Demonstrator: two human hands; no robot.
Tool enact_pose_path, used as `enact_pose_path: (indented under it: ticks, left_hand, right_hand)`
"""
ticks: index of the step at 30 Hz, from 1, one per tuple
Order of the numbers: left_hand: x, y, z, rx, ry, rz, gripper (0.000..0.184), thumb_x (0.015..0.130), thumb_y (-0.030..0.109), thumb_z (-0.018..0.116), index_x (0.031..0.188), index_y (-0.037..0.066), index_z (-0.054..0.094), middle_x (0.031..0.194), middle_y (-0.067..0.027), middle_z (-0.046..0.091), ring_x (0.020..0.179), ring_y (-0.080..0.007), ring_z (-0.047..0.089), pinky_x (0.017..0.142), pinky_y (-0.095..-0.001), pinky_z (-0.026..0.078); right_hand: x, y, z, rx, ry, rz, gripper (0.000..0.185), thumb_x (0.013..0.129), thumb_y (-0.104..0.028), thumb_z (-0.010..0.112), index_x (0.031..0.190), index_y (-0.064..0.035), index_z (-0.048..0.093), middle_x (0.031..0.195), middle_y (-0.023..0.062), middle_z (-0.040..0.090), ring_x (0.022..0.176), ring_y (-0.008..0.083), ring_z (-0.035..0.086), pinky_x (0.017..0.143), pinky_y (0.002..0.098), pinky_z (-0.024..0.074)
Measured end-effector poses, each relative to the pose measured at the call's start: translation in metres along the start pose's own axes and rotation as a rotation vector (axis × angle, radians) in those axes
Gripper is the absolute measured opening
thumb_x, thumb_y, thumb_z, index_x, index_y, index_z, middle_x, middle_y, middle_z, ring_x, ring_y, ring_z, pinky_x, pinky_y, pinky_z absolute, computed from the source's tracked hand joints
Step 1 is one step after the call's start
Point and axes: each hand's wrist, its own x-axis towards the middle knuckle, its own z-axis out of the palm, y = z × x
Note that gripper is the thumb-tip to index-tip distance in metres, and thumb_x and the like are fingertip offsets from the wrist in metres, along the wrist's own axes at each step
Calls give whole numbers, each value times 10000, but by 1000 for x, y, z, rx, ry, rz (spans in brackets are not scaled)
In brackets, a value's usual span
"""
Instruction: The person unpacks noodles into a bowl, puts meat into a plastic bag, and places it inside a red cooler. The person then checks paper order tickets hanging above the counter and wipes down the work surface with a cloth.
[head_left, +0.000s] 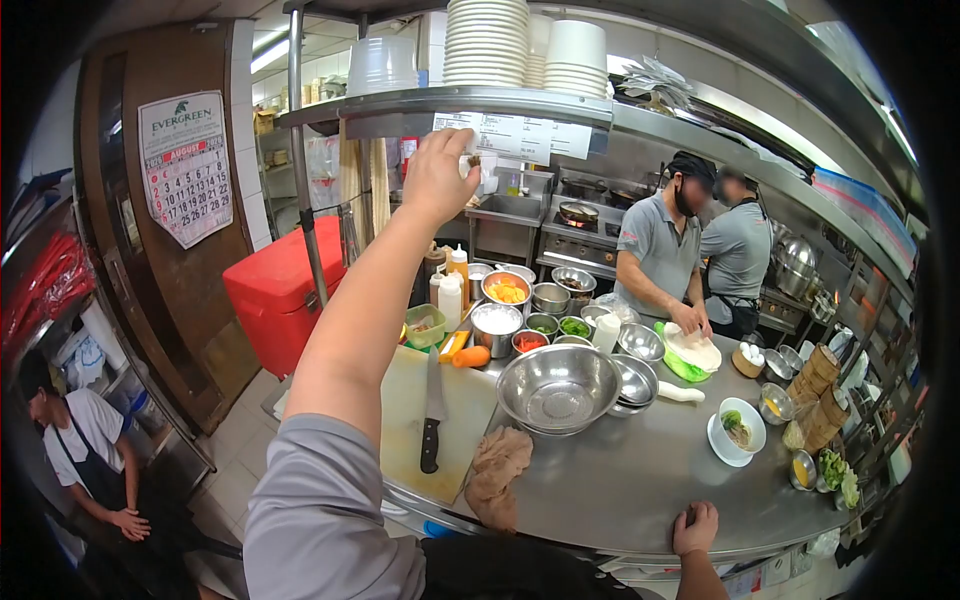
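Note:
My left hand is raised to the shelf edge, in front of a white printed ticket. Its fingers are stretched out, with the thumb apart; whether they touch the paper I cannot tell. Down on the steel counter's front edge rests my right hand, its fingers curled in and nothing seen in them. A black-handled knife lies on the cutting board, beside a crumpled brown cloth. Behind them sit a large steel bowl and a carrot.
Overhead, a shelf bears stacked white tubs. Across the counter, a co-worker handles a pale sheet; another person stands behind. A soup bowl is at right. Left are a red cooler and a seated person.

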Motion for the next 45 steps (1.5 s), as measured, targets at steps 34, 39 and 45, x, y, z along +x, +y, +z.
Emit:
enact_pose_path:
  ticks: [34, 39, 45]
  left_hand:
    - [-24, -3, 0, 171, -145, -147, 741, 795, 311, 807, 1475, 299, 513, 1552, -237, 390, 1419, -435, 381, 1156, -528, 343]
    - [-13, 0, -5, 89, -155, -195, 726, 791, 310, 804, 1461, 274, 528, 1543, -200, 397, 1428, -402, 377, 1154, -526, 341]
    - [2, -13, 2, 276, -129, -17, 604, 761, 325, 805, 1322, 175, 640, 1287, -185, 634, 1145, -371, 605, 957, -483, 493]
  right_hand:
    - [-3, -4, -4, 31, -26, 11, 296, 789, -149, 700, 1055, -59, 605, 1164, 189, 589, 1119, 411, 555, 979, 501, 455]
    - [-5, 2, 2, 22, 8, -22, 294, 778, -156, 704, 1031, -37, 612, 1139, 192, 581, 1107, 408, 544, 965, 510, 445]
    - [7, -15, -16, 65, -33, -44, 191, 796, -148, 691, 921, -35, 602, 950, 206, 594, 911, 440, 581, 802, 517, 486]
